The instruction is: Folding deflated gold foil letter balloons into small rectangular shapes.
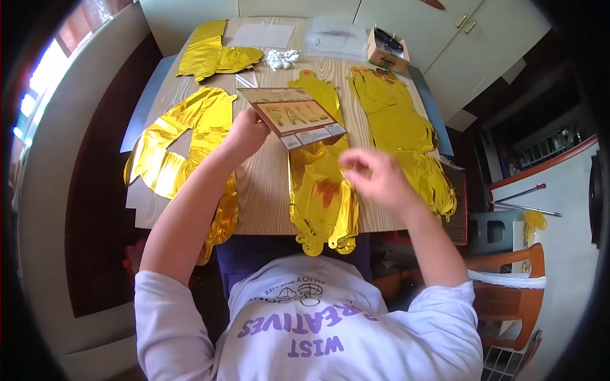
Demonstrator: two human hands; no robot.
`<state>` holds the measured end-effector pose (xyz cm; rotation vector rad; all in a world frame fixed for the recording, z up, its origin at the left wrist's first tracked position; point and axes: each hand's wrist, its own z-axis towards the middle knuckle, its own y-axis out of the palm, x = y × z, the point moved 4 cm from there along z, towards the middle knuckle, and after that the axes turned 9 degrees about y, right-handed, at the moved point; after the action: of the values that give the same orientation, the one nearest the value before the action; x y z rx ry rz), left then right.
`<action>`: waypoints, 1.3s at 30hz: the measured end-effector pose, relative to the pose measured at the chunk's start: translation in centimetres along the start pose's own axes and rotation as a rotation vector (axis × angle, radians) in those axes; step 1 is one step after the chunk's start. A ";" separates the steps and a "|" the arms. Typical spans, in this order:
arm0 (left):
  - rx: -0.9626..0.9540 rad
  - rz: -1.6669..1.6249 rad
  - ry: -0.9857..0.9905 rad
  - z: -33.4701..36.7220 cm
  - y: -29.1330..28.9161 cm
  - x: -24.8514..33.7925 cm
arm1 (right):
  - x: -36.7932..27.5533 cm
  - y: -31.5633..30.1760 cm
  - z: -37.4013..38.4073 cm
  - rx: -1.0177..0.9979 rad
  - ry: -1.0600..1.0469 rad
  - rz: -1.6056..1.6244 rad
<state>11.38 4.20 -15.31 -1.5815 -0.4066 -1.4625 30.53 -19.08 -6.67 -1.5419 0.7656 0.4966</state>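
My left hand [248, 132] is closed on the left edge of a printed card [298, 117], brown and cream with gold balloon letters pictured on it. The card is tilted above the table. Just right of its lower corner, my right hand [378, 178] has its fingers curled in a loose pinch; whatever they hold, if anything, does not show. Under the card and my right hand lies a flat gold foil balloon [318, 184], partly covered. A second foil balloon [210, 124] lies beneath my left forearm, and a stack of them [400, 120] is to the right.
At the far left lies another gold foil balloon [219, 56]. Along the back are a crumpled white bundle [282, 60], white straws [244, 81], a white sheet [262, 35], a clear plastic sheet [333, 38] and a cardboard box [387, 56] with dark contents. A wooden chair [508, 305] stands right.
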 end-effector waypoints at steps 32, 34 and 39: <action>0.094 0.530 1.625 -11.5 2.3 12.8 | -5.6 6.8 10.2 -0.032 -0.598 -0.084; 0.022 0.536 1.664 -12.8 3.5 13.5 | -6.7 12.1 13.2 0.061 -0.915 -0.089; 0.109 0.384 1.370 -13.5 0.5 15.2 | -6.6 15.9 16.0 -0.154 -0.806 -0.378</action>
<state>7.15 -11.62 -3.27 -0.2761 0.5736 -1.7796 16.60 -2.11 -15.03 -1.4083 -0.1847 0.8236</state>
